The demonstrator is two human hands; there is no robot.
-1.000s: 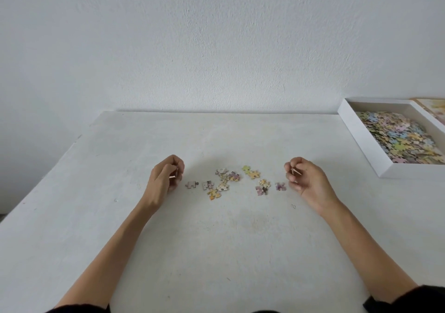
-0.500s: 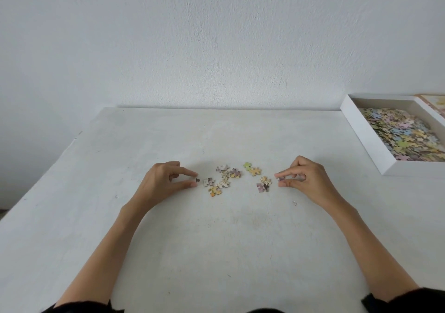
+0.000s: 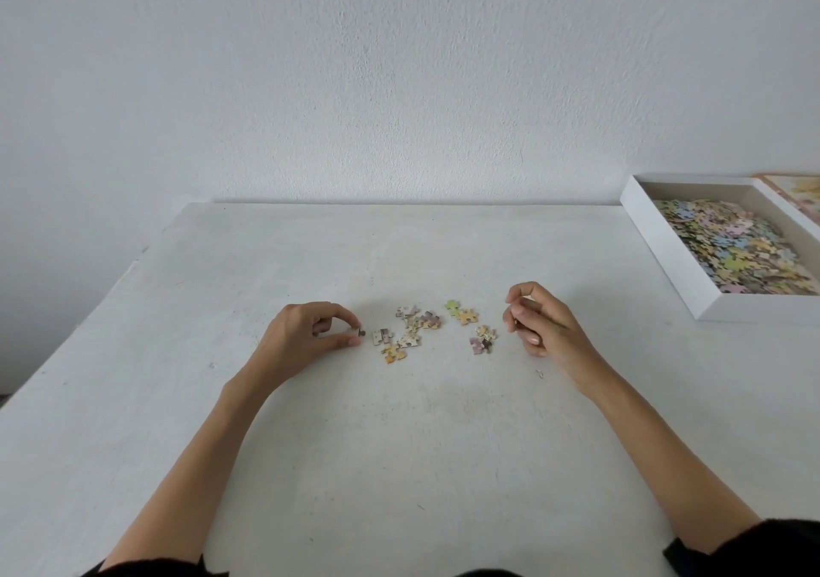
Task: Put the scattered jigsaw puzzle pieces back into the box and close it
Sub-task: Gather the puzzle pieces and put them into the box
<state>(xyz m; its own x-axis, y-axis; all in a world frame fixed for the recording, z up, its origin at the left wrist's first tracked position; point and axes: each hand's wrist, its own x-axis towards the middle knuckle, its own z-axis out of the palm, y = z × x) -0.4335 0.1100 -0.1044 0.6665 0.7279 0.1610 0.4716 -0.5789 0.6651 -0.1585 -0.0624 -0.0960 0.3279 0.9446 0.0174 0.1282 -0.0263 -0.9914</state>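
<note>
**Hands at the scattered pieces**

Our left hand (image 3: 310, 337) rests on the table (image 3: 399, 465), thumb and forefinger pinched on a small piece (image 3: 358, 333) at the left end of the scatter. That piece shows only as a pale edge with a dark knob past the fingertips. Our right hand (image 3: 539, 325) sits at the other end, lifted a little, its fingers curled in toward the palm; something thin and dark lies between them, but we cannot tell what it is or whether we truly grip it. Dark sleeves show at the bottom corners, and both forearms are bare.

Between our hands lie the loose pieces (image 3: 417, 325). Nearest the left hand is a pale grey one, just beside the pinched piece. An orange one lies a bit nearer to us. A small heap of whitish and mauve pieces sits behind them. Further right a green piece and a yellow one touch each other, and near our right hand a purple and a cream piece overlap. A tiny speck (image 3: 540, 373) lies on the table below the right wrist.

Farther off, at the right edge, the white box (image 3: 656, 248) stands open, well apart from the scatter, and holds a thick layer of pastel pieces. Beyond it a printed lid (image 3: 794, 192) is cut off by the frame. A white wall (image 3: 399, 79) stands behind the table.
</note>
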